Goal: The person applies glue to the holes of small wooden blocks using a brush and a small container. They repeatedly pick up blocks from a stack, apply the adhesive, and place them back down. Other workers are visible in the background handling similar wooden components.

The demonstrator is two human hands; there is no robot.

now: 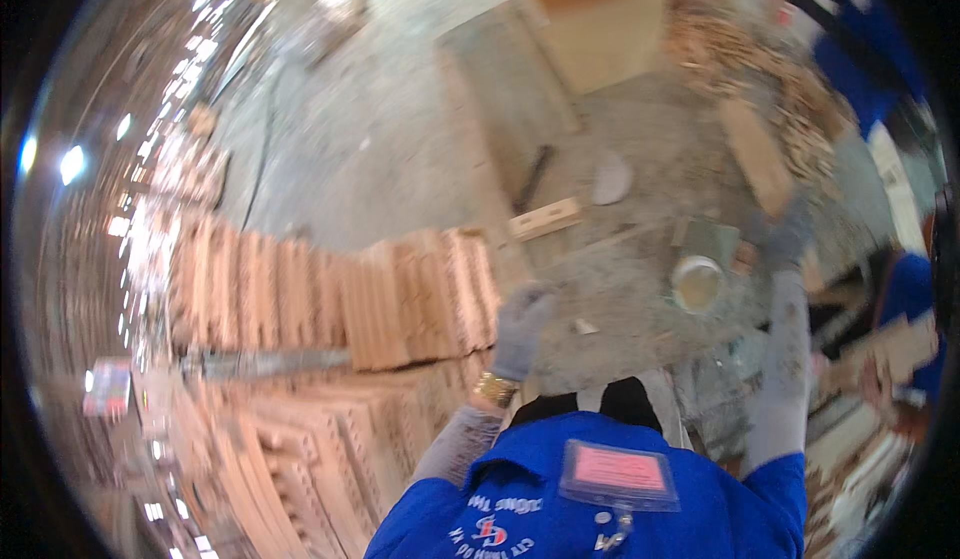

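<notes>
A blurred view down over a dusty grey counter (620, 259). The left hand (522, 324), in a grey glove, hangs loosely curled and empty beside rows of stacked pale wooden frames (330, 304). The right hand (785, 239), gloved, reaches past a round metal tin (697, 284); its grip cannot be told.

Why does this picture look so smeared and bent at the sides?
Head view: the fisheye lens bends straight edges toward a black round rim; motion blur smears the stacked pale wooden frames and both grey-gloved hands, left and right; bright lamps at the left flare into white streaks; the blue jacket stays sharpest.
</notes>
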